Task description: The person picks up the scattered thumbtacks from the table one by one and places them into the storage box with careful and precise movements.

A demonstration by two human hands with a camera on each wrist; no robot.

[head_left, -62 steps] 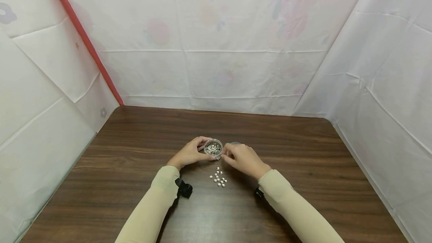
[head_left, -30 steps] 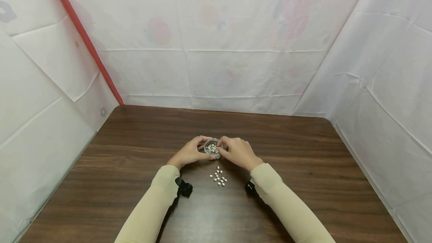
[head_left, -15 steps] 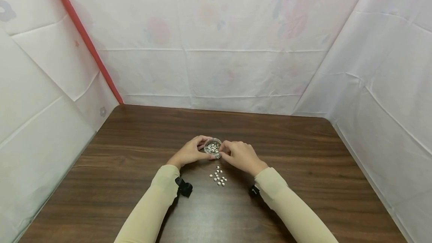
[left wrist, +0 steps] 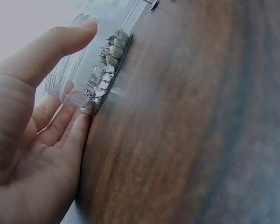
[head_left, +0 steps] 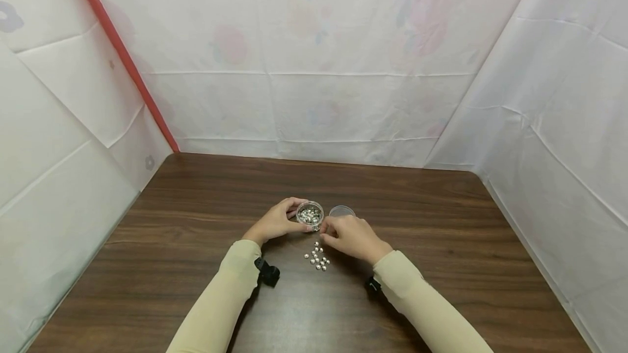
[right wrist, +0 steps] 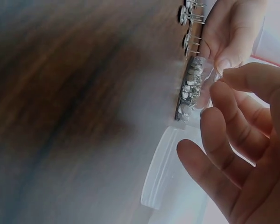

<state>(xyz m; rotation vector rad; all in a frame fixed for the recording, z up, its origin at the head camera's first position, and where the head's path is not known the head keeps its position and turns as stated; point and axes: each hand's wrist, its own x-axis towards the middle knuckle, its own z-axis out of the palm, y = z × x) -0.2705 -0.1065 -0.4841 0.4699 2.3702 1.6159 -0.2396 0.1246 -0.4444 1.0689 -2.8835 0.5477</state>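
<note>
A clear round jar (left wrist: 81, 70) stands on the table with silver thumbtacks (left wrist: 105, 77) heaped at its bottom. My left hand (head_left: 276, 221) grips it from the left, thumb on the near side and fingers around the far side. Just right of the jar is my right hand (head_left: 354, 237), thumb and forefinger pinched together, the other fingers loosely bent. A tiny bright bit shows at its fingertips, apparently a thumbtack, mostly hidden. Several loose thumbtacks (head_left: 316, 257) lie on the table in front of the jar; in the right wrist view their points face up.
Behind my right hand, the clear lid (head_left: 342, 211) lies on the brown wooden table (head_left: 432, 266). White patterned cloth (head_left: 314, 108) hangs around the table's back and sides. Each sleeve carries a black wrist camera (head_left: 267, 273).
My right hand reached into the jar, then drew out to the right and toward me, uncovering the lid. My left hand and the jar have stayed put.
</note>
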